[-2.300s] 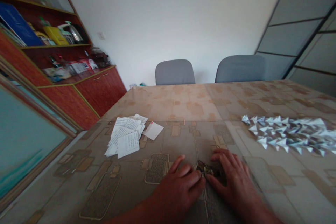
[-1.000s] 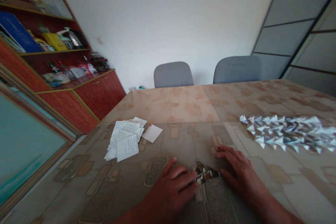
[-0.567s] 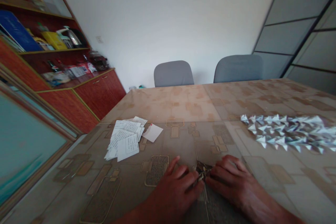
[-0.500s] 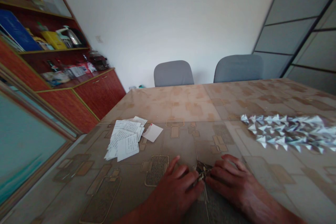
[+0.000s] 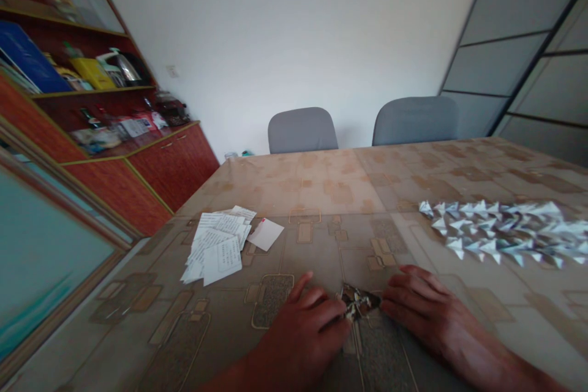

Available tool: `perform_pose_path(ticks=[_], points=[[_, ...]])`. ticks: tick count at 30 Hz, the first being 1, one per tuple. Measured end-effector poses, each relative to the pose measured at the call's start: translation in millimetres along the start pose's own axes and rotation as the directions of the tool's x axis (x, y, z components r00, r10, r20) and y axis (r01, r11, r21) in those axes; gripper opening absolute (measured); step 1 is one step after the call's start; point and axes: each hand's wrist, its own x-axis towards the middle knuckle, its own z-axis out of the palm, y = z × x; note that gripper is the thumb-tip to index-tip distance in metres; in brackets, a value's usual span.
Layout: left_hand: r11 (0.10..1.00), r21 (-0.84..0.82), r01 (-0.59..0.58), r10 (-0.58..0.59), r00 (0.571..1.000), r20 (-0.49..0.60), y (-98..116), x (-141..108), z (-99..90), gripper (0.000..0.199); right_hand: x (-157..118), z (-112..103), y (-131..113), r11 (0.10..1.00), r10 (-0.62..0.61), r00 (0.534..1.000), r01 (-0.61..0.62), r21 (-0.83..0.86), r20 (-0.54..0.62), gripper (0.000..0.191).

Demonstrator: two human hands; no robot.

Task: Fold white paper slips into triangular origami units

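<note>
A small folded paper, dark with a pale pattern and roughly triangular, lies on the patterned table between my hands. My left hand is closed at its left edge, with the thumb and fingers on the paper and one finger lifted. At its right corner, the curled fingertips of my right hand pinch the paper. The fingers partly hide both ends of it. To the left are a loose pile of printed paper cards and a separate pale card.
Several rows of pointed folded paper pieces stand on the table's right side. Two grey chairs are behind the far edge, before a white wall. A red-brown cabinet with filled shelves stands at the left.
My right hand has slid to the right, away from my left hand, so more of the folded paper shows between them. My left hand stays nearly in place.
</note>
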Motion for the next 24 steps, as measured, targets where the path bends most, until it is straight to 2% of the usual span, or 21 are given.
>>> perform_pose_path(ticks=[4,6,11,16,20,24], points=[[0.999,0.032,0.009,-0.01,1.0,0.014,0,15,10.0,0.01,8,5,-3,0.996,0.061,0.995,-0.055,0.069,-0.079,0.023],[0.998,0.058,0.023,-0.022,1.0,-0.014,-2,20,15.7,0.004,13,7,-4,0.996,0.059,0.994,-0.052,0.067,-0.097,0.018],[0.998,0.067,0.01,-0.006,0.998,-0.057,-5,25,18.4,0.008,26,7,-6,0.998,0.03,0.998,-0.026,0.061,-0.051,0.013],[1.0,0.021,0.019,-0.019,1.0,-0.016,-5,31,7.9,0.015,35,15,-1,0.999,0.007,0.999,-0.008,0.036,0.037,0.013],[0.997,0.072,-0.001,0.0,1.0,0.012,-7,35,11.6,0.014,37,19,0,1.0,-0.022,0.999,0.021,0.015,0.028,0.019],[0.992,0.124,-0.033,0.033,0.999,0.005,-11,37,17.9,0.013,36,12,-4,0.999,0.018,0.999,-0.019,0.041,0.034,0.016]])
